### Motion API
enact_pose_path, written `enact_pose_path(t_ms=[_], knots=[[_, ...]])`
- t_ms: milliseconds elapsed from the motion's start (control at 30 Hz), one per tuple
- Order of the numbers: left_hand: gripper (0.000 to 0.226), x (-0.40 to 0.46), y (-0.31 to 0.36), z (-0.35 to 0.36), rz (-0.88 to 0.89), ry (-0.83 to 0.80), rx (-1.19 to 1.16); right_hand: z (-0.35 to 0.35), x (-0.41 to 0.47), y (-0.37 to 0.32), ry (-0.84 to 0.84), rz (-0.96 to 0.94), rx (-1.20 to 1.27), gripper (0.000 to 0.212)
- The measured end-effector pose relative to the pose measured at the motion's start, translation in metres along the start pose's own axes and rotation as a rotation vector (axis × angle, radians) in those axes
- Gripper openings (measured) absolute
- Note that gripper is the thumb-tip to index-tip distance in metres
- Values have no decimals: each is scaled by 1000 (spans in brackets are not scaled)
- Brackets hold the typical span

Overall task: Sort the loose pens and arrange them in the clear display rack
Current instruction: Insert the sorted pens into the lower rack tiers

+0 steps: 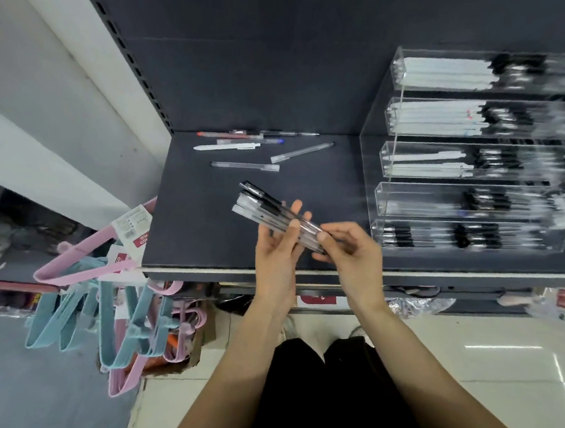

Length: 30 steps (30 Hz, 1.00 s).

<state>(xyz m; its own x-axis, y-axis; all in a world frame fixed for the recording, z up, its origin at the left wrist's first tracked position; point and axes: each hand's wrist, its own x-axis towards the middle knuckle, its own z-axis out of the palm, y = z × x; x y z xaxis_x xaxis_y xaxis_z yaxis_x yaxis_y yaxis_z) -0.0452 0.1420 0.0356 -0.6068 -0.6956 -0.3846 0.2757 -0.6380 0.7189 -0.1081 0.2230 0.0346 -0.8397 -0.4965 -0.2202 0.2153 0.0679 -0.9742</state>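
My left hand (278,247) holds a bundle of several clear pens with black caps (267,208) above the dark shelf, caps pointing up and left. My right hand (350,246) pinches the lower end of the same bundle. Several loose pens lie at the back of the shelf: a red-tipped one (222,135), a white one (226,147), a blue-tipped one (252,140), and two clear ones (246,165) (302,151). The clear display rack (377,160) stands at the right, its stepped tiers holding rows of white and black pens.
The dark shelf (201,226) has a pale front edge near my hands. Pink and blue hangers (121,312) with a red tag hang off the left side. A white wall column stands at the left. Tiled floor lies below.
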Motion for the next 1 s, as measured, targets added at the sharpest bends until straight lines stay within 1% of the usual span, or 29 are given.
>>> enact_pose_path(t_ms=[133, 200, 333, 367, 433, 500, 567, 633, 700, 767, 833, 900, 1000], knots=[[28, -3, -2, 8, -127, -26, 201, -35, 1, -5, 27, -58, -40, 13], [27, -4, -6, 18, -170, -37, 237, -55, 3, -8, 15, -77, -74, 14], [24, -8, -29, 47, -177, -15, 257, -94, 14, -12, -31, -64, -138, 17], [23, -10, -37, 53, -173, -3, 259, -105, 18, -14, -48, -71, -193, 17], [22, -14, -54, 66, -167, 30, 267, -130, 26, -16, -106, -110, -382, 16], [22, -20, -72, 76, -156, 73, 285, -153, 32, -20, -195, -191, -608, 13], [22, -27, -90, 85, -143, 108, 300, -174, 37, -22, -280, -302, -765, 10], [18, -32, -107, 95, -131, 137, 310, -191, 42, -22, -343, -380, -836, 12], [16, -38, -122, 106, -117, 164, 313, -207, 48, -22, -383, -404, -842, 14], [15, -43, -133, 115, -98, 200, 300, -225, 54, -24, -378, -434, -829, 12], [15, -48, -138, 117, -61, 259, 282, -250, 64, -26, -316, -484, -842, 11], [16, -50, -136, 111, -26, 339, 247, -276, 76, -30, -247, -531, -921, 11], [17, -54, -130, 100, -3, 427, 184, -295, 90, -33, -229, -618, -1081, 10]])
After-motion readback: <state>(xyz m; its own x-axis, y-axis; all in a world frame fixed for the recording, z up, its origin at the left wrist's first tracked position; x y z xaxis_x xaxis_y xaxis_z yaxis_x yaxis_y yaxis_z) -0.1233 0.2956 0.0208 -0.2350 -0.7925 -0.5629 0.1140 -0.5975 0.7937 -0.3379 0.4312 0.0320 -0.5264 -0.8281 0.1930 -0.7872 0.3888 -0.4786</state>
